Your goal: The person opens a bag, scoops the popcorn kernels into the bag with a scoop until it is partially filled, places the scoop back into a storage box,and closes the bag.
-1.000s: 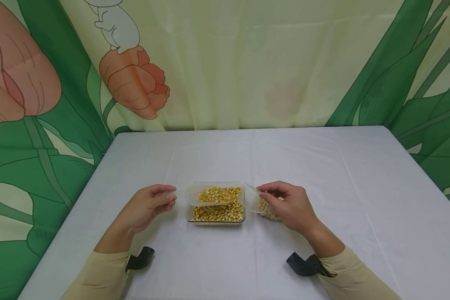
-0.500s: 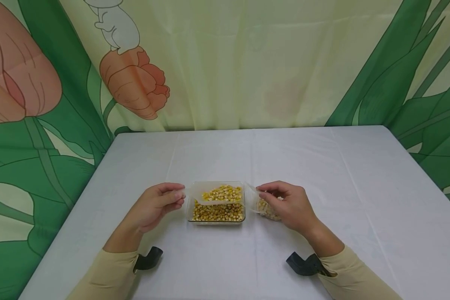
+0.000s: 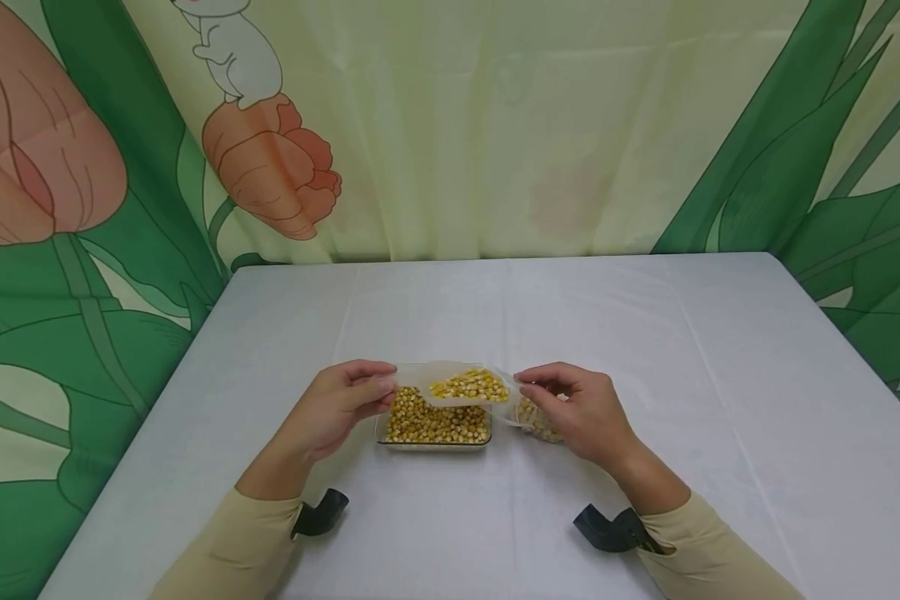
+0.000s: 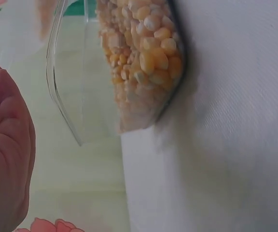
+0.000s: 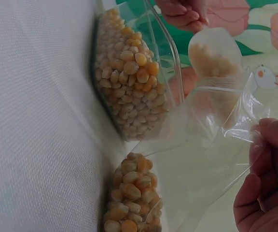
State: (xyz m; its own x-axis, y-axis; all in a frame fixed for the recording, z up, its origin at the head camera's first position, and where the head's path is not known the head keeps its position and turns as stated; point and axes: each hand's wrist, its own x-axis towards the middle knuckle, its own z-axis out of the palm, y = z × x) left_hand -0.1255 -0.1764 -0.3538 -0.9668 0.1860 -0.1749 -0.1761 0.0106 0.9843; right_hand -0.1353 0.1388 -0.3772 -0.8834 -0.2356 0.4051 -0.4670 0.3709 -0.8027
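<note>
Head view shows me the left hand (image 3: 337, 408), left of the frame's middle, pinching the handle end of a whitish see-through scoop (image 3: 437, 375) between thumb and fingertips. The scoop sits mid-frame, above the box, with yellow corn on it. Right of it, the right hand (image 3: 577, 408) pinches the rim of a clear bag (image 5: 192, 159) with thumb and fingers drawn together. In the right wrist view, upper right, the scoop's front end overlaps the bag's mouth; whether it is inside or just behind the film, I can't tell.

Below the scoop stands the clear box (image 3: 420, 447), holding plenty of corn (image 3: 435, 425). More kernels (image 5: 132, 193) lie in the bag, at the bottom of the right wrist view. I judge the filling partly done: this scoopful isn't emptied, and much remains in the box.

Around them lies a white tablecloth (image 3: 645, 333), with a flowered curtain (image 3: 570, 125) across the top.
</note>
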